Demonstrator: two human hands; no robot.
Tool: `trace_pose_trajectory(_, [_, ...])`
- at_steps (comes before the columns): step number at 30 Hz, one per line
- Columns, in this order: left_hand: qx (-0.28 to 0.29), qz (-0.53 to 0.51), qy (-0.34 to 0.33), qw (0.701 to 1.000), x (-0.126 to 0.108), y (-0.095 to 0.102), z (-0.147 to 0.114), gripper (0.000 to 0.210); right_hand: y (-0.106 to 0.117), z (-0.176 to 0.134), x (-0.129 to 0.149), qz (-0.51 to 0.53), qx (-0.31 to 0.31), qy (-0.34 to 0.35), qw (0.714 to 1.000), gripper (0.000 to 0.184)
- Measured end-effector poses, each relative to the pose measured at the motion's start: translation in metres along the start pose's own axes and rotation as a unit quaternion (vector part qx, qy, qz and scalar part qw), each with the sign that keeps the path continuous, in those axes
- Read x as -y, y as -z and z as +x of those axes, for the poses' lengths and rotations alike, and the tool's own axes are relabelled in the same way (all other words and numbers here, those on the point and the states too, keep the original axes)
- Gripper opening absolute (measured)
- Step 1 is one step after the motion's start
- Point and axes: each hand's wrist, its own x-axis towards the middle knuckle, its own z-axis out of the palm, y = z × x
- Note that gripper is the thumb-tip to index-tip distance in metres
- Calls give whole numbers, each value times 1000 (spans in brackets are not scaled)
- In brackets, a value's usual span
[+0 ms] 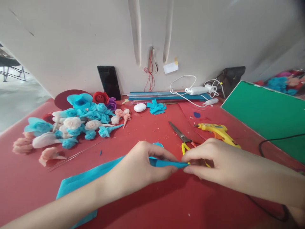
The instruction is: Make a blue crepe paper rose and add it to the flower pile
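Observation:
Between my two hands runs a strip of blue crepe paper (pixel 170 163), folded narrow and tapering to a point at its right end. My left hand (pixel 145 162) pinches it between thumb and fingers. At the tip, my right hand (pixel 205 159) closes thumb and forefinger on the paper's end. A wider sheet of blue crepe paper (pixel 76 187) lies under my left forearm; whether it joins the strip is hidden by the hand. Scissors (pixel 181 133) with yellow and red handles lie just behind my right hand, partly covered by it.
Paper flowers (pixel 73 122) in blue, white, pink and red pile up at the left. A yellow glue gun (pixel 216 128) rests at the right beside a green board (pixel 269 117). Blue paper scraps (pixel 156 107), a white egg-shaped object (pixel 139 107) and a phone (pixel 109 82) stand farther back.

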Motion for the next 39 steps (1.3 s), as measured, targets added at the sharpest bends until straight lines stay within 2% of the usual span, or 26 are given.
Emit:
trace_pose_trajectory(3, [3,-3,7,1000,-4,2,0,20,0,1,-4,4,-14,21,1000,14])
trace_pose_trajectory(11, [11,-99,19,995,-1,3,3,19,3,-2,-2,15,-45,37,998,16])
trace_pose_trajectory(21, [39,-182,0,982,3,3,3,16,8,-2,3,-6,-32,30,999,33])
trace_pose_trajectory(27, [36,-188,-2,982,4,3,5,15,8,-1,3,19,-27,29,999,35])
trace_pose_trajectory(33, [10,-159,5,987,3,2,4,22,9,-6,0,25,-41,11,999,29])
trace_pose_trajectory(39, [7,-149,13,989,2,3,3,23,12,-8,1,28,-17,-15,999,26])
